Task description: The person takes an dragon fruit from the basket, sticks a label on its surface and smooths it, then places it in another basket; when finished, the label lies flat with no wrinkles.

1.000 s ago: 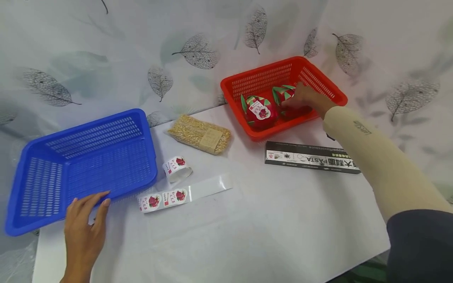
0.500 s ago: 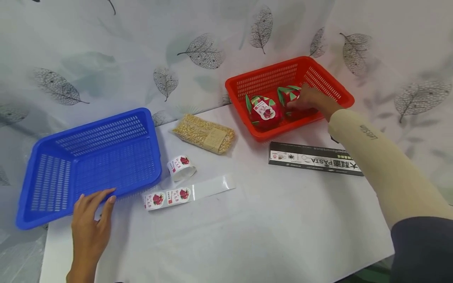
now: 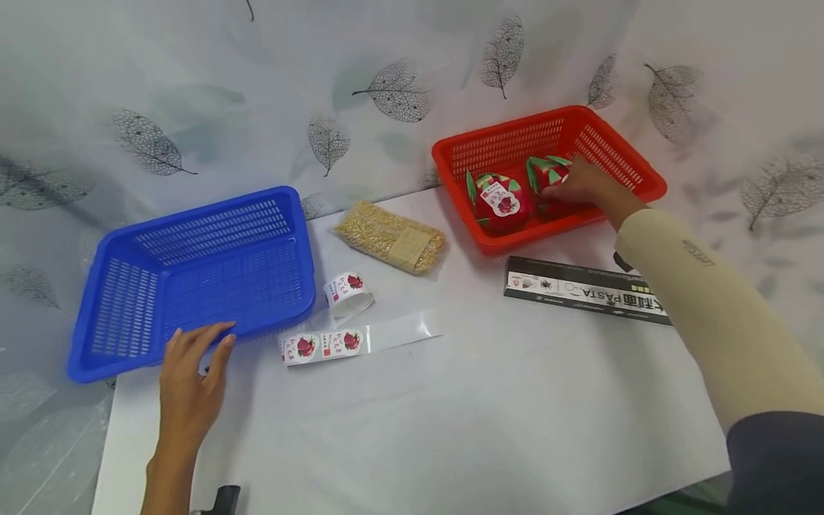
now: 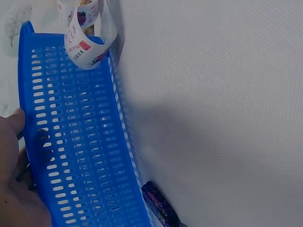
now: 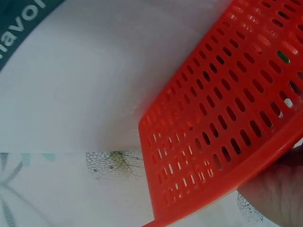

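Note:
My right hand point(image 3: 579, 182) reaches into the red basket point(image 3: 550, 239) and grips a dragon fruit point(image 3: 546, 170) with green leaf tips. Beside it in the basket lies a second dragon fruit point(image 3: 497, 214) bearing a white sticker. In the right wrist view the red basket point(image 5: 227, 104) hides most of the hand and the fruit. On the near rim of the blue basket point(image 3: 86, 322), my left hand point(image 3: 193, 386) rests with its fingers loosely bent. The left wrist view shows that hand point(image 4: 19, 179) at the rim, some of its fingers behind the perforated wall.
Between the baskets lie a bag of yellow corn kernels point(image 3: 389, 236), a roll of dragon-fruit stickers point(image 3: 347, 290) and its unrolled strip point(image 3: 331, 343). A black pasta box point(image 3: 579, 286) lies in front of the red basket. A leaf-patterned sheet point(image 3: 257, 93) backs the white table point(image 3: 418, 429).
The head view has swung left, so everything shows further right in it. My right hand stays on the dragon fruit and my left hand stays at the blue basket's rim.

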Action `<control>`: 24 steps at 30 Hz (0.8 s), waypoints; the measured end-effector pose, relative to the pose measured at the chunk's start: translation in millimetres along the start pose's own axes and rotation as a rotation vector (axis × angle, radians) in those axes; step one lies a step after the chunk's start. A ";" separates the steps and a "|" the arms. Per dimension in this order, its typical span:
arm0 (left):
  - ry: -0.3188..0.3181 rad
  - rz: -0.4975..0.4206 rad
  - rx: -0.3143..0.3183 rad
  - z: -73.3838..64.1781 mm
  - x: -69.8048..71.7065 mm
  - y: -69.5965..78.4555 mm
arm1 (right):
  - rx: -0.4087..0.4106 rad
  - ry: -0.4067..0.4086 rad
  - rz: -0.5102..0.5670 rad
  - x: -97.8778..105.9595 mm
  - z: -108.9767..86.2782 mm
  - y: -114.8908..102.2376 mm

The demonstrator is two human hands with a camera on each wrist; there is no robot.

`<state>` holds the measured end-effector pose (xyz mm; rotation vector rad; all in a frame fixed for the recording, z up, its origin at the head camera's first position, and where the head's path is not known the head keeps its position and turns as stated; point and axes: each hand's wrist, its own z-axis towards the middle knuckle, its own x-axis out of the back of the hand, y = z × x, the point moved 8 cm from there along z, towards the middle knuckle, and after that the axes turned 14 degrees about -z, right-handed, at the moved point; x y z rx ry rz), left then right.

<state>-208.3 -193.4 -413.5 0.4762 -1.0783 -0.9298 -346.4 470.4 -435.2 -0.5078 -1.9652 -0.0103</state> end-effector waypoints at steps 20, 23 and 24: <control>-0.053 -0.053 -0.035 36.9 -62.8 -4.2 | 0.074 0.139 -0.032 17.6 -16.5 11.0; -0.067 -0.059 -0.040 43.3 -70.9 -6.3 | 0.084 0.157 -0.084 16.2 -21.6 1.3; -0.073 -0.061 -0.040 45.3 -73.6 -7.1 | 0.082 0.163 -0.095 15.6 -23.2 -1.2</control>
